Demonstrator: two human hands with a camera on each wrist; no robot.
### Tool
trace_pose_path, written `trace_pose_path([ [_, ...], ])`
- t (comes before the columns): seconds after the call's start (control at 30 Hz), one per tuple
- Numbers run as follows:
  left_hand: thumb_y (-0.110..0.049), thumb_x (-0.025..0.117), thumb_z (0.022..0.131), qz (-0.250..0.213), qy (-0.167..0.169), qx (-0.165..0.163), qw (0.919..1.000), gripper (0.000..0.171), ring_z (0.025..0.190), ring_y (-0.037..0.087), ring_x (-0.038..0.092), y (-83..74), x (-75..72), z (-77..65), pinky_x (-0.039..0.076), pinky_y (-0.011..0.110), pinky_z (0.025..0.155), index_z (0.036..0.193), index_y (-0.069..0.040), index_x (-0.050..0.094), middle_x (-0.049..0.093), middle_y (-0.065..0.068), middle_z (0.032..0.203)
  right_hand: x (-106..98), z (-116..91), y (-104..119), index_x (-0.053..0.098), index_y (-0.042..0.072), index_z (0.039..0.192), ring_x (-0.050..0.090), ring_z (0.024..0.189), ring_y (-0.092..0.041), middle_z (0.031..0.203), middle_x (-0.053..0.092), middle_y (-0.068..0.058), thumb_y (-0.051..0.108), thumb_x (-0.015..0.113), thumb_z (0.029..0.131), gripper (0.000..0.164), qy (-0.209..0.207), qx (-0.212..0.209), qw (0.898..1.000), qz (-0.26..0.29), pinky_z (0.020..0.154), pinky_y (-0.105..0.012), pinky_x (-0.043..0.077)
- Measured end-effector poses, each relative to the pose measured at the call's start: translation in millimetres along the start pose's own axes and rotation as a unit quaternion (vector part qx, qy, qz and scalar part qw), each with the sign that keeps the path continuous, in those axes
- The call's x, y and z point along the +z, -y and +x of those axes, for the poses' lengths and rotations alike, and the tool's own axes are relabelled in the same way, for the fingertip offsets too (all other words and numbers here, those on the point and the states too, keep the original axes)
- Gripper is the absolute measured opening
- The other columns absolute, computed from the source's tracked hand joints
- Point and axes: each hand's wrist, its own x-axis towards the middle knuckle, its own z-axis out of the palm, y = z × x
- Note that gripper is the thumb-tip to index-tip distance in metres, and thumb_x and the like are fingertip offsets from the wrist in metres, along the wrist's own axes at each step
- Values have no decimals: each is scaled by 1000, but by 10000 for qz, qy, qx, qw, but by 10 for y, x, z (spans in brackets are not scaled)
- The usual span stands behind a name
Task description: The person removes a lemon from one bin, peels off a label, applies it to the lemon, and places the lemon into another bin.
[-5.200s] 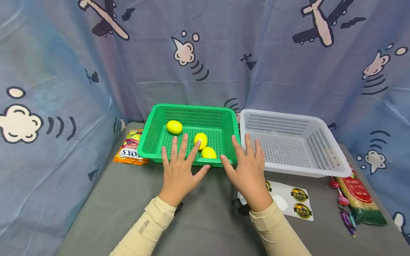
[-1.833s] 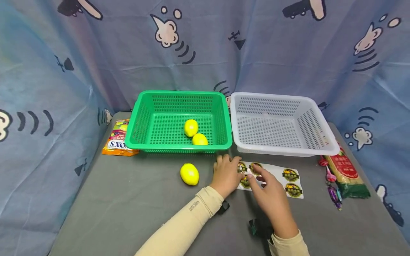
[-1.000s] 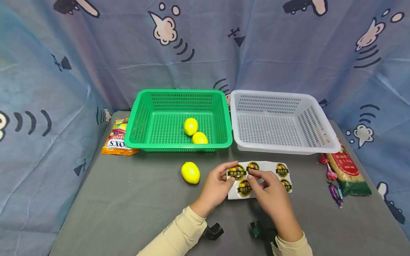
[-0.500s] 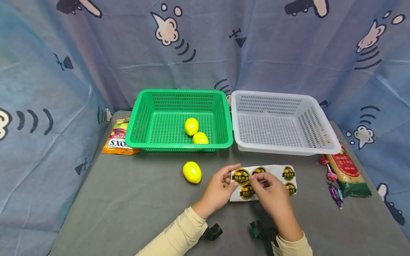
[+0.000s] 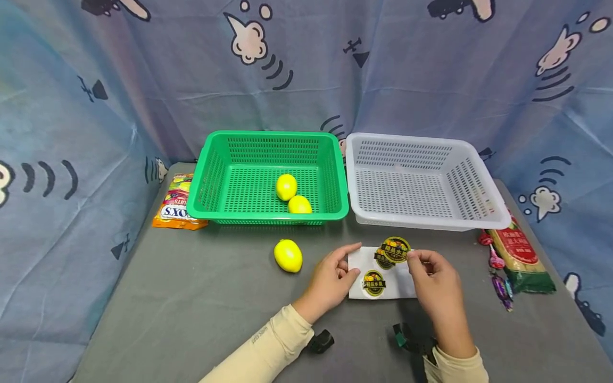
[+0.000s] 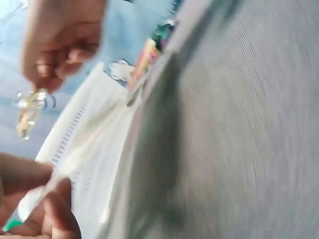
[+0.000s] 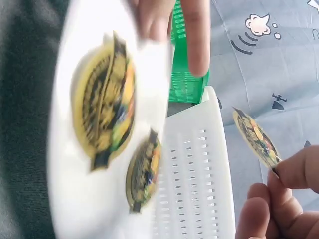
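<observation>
The right hand [image 5: 439, 282] pinches one round sticker [image 5: 395, 248] in its fingers, apart from the white sheet [image 5: 395, 288]. The left hand [image 5: 329, 281] pinches the sheet's left edge, which may bend a bit, but looks blurry up close. A yellow lemon [image 5: 288, 256] sits nearby on the counter [image 5: 215, 303].

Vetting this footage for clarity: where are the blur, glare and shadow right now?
Head: mostly sharp, dark shadow on the grey cloth near the right wrist; left wrist: broadly blurred, bright glints on the pinched sticker; right wrist: sticker sheet soft, patterned curtain crisper.
</observation>
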Motion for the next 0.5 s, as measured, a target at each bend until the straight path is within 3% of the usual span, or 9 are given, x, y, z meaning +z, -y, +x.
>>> trace_pose_path([
  [0.07,-7,76,98,1054,-184,430,9933,52,97,16,60,-6,-6,-14,49,31,85,149,-12,62,66,10,119,-14,3,-9,75,3,103,48,64,-12,73,61,3,25,67,103,23,115,62,9999,4,58,-30,38],
  [0.17,-17,82,95,2585,-752,883,9590,53,123,30,53,-57,-82,-56,43,44,93,146,-17,65,56,14,148,20,-17,-4,76,4,103,49,64,-12,73,62,4,23,69,101,21,255,111,9996,4,59,-30,39],
  [0.23,-20,85,92,3125,-1128,915,9388,52,122,33,50,-115,-188,-85,39,46,86,141,-18,69,55,14,148,43,-30,-2,76,3,104,50,65,-13,74,63,4,22,68,100,21,360,139,9993,23,59,-30,39],
  [0.27,-20,86,91,3229,-1284,855,9338,52,122,34,49,-146,-253,-96,37,46,85,140,-17,70,54,14,149,51,-35,2,76,3,105,50,65,-13,75,64,4,22,68,100,21,410,159,9990,36,59,-30,40],
  [0.33,-21,88,89,3297,-1507,626,9299,53,123,37,46,-203,-398,-118,36,50,88,139,-16,70,52,16,149,50,-44,14,76,3,106,52,68,-14,77,66,3,23,67,101,22,525,237,9983,49,60,-31,41],
  [0.5,-24,93,84,3041,-1694,-433,9364,66,123,47,44,-216,-713,-210,37,59,91,142,-12,64,46,25,148,18,-43,44,73,1,113,59,88,-23,90,75,-5,28,64,104,30,901,598,9940,184,68,-34,45],
])
